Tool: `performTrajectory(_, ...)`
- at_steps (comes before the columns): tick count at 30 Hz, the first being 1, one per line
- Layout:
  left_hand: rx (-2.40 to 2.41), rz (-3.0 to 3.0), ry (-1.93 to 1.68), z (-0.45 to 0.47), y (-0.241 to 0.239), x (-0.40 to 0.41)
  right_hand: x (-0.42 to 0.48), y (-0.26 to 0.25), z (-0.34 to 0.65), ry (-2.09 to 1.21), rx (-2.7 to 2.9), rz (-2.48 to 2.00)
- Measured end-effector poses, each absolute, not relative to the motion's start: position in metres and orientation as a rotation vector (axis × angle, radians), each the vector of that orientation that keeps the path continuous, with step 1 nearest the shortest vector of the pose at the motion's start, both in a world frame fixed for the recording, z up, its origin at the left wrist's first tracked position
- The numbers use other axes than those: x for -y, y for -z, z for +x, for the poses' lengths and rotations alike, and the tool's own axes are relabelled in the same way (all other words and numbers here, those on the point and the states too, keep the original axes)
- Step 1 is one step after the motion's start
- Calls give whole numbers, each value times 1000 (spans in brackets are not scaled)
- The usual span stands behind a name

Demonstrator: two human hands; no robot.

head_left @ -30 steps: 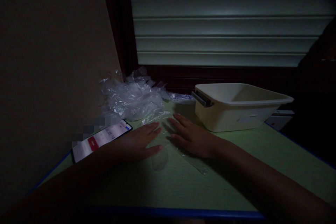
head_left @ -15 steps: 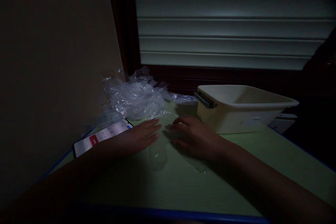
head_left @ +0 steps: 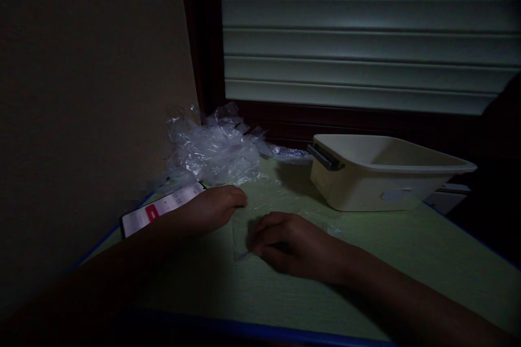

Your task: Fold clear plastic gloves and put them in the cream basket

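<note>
A thin clear plastic sheet (head_left: 244, 230) lies flat on the green table top (head_left: 366, 260). My left hand (head_left: 214, 207) rests on the sheet's far left edge with its fingers curled in. My right hand (head_left: 291, 241) lies on the sheet nearer to me, fingers bent and pinching the plastic near its lower edge. The scene is dim, so the grip itself is hard to make out.
A heap of crumpled clear plastic (head_left: 211, 149) sits at the back left against the wall. A lit phone (head_left: 163, 209) lies left of my left hand. A cream plastic tub (head_left: 382, 173) with a grey handle stands at the back right. A shuttered window is behind.
Both hands lay flat with fingers spread on the sheet; now their fingers are curled. My right hand has drawn back toward me along the plastic.
</note>
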State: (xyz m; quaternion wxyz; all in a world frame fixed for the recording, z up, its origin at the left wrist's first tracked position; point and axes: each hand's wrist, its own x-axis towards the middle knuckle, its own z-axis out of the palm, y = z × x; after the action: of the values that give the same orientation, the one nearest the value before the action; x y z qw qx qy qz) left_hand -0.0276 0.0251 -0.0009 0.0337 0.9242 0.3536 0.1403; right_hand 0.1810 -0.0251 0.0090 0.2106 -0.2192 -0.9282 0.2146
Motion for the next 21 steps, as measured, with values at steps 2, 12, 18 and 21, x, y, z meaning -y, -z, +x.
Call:
performTrajectory(2, -1150, 2800, -521, -26, -1, -25, 23, -7, 181, -719, 2451, -701)
performTrajectory(12, -1303, 2197, -657, -13, -14, -15, 5, 6, 182, -1418, 1572, -919)
performTrajectory(18, -1148, 2351, -540, -10, -14, -7, 2, 7, 184, -1467, 1427, -961)
performTrajectory(21, -1166, 2433, -545, -11, -10, -9, 2, 7, 184, -1383, 1533, -1031)
